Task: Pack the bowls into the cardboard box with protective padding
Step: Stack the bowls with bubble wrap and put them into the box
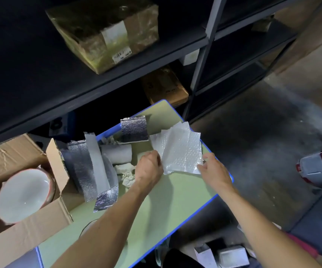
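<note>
Dark shelving [106,88] behind; green table [175,200], blue-edged. Cardboard box [30,235], left end of table: one white bowl [23,194] inside. Foil strips [84,171], foam roll [117,153], crumpled paper [126,174]: beside box. Bubble wrap sheet [177,151]: left hand [148,167] pinches its left edge; right hand [213,168] at its lower right corner, grip impossible to tell.

One bowl [23,194]; one cardboard box [30,236]; one bubble wrap sheet [179,151]; two hands, left hand [149,165] and right hand [213,168]; one table [175,198].

Translucent plastic bubble wrap [177,149], shiny silver foil padding [134,128], glossy ceramic bowl [22,194], matt cardboard box [26,235].
</note>
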A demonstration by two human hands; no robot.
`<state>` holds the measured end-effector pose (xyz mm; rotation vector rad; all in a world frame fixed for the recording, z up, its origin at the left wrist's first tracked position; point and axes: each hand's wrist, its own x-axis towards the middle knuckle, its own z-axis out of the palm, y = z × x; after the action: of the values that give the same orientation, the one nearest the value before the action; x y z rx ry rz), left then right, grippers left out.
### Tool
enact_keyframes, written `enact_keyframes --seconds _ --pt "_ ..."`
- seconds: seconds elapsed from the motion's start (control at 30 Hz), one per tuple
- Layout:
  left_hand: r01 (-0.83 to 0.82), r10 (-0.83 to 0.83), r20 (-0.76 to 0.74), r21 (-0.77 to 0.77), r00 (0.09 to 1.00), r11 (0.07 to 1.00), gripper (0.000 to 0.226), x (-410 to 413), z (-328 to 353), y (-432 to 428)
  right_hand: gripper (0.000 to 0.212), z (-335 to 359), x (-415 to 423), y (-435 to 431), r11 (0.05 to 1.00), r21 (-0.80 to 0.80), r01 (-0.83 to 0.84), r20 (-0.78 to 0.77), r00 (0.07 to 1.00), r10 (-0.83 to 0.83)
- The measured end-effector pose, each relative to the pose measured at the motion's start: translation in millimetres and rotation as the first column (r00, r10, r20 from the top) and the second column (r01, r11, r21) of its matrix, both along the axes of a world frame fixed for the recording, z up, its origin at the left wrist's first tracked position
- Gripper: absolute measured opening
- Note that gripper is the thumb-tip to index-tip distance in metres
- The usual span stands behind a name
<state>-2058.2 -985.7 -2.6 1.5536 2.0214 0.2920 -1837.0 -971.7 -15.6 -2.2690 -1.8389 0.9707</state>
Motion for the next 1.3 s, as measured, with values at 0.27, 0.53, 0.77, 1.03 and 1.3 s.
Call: enact_keyframes --seconds 0.27,0.53,0.77,1.03,1.3 --pt "-0.068 0.056 0.268 0.035 0.962 0.997 0.025 -36.6 13.8 -33.1 0.042 13.5 -13.0 -8.7 1.0 0.005 -0.005 -0.095 0.995 0.005" --pt "-0.243 0.201 0.495 0.022 0.845 0.97 0.017 -64.7 33.2 -82.5 0.036 39.3 -48.4 -12.3 0.998 -0.031 -0.051 -0.28 0.959 0.04" --pt "-0.34 0.284 0.534 0.007 0.797 0.94 0.024 -91.0 46.9 -134.9 0.037 62.7 -99.1 -17.7 0.993 0.032 -0.114 -0.439 0.891 0.116" --pt "-0.378 0.332 0.336 0.08 0.881 0.922 0.019 -114.2 49.6 -191.4 0.028 76.1 -137.2 -29.6 0.935 0.063 -0.349 -0.43 0.836 0.341" --pt "-0.263 0.26 0.043 0.098 0.965 0.96 0.033 -121.5 29.5 -237.7 0.027 60.4 -153.4 -42.1 0.872 0.033 -0.488 -0.331 0.818 0.47"
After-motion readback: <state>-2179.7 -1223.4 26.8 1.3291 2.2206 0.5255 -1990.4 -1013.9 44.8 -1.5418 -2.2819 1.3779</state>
